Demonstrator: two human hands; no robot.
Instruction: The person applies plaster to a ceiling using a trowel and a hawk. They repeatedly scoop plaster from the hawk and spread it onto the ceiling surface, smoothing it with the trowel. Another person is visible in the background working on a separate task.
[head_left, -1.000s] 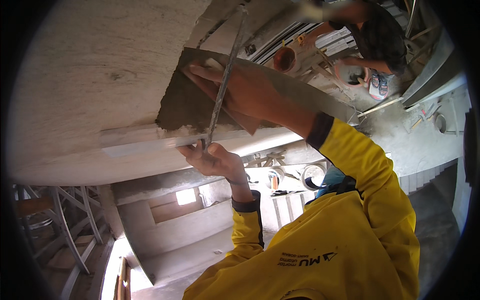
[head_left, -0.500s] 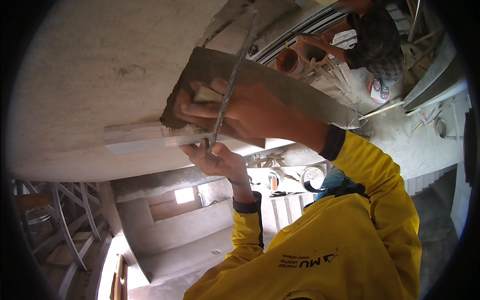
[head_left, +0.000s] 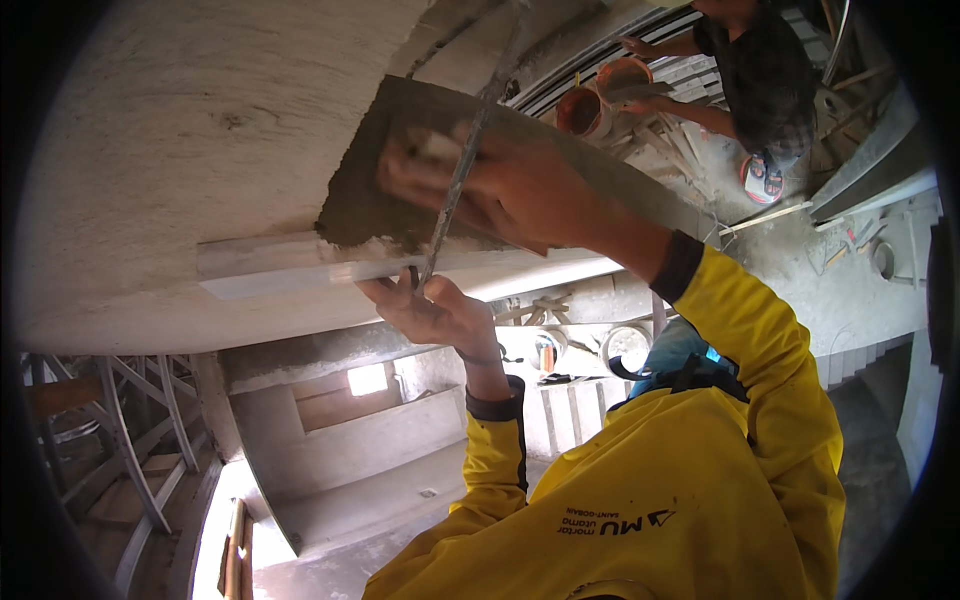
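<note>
My right hand, blurred by motion, is closed round the pale handle of a trowel. The trowel's flat blade shows below the palm, against a patch of wet grey mortar on the pale wall surface. Lower down, my left hand has its fingers closed round the lower end of a thin metal rod, which slants up in front of my right hand. Those fingertips also touch a pale straightedge along the mortar's lower edge.
At the upper right another person reaches over two orange buckets, beside scrap wood. Pale buckets stand below my right forearm. Metal framing is at the lower left.
My right hand has shifted slightly up and right with the trowel. My left hand stays at the rod. The other person's arms have spread apart over the buckets.
</note>
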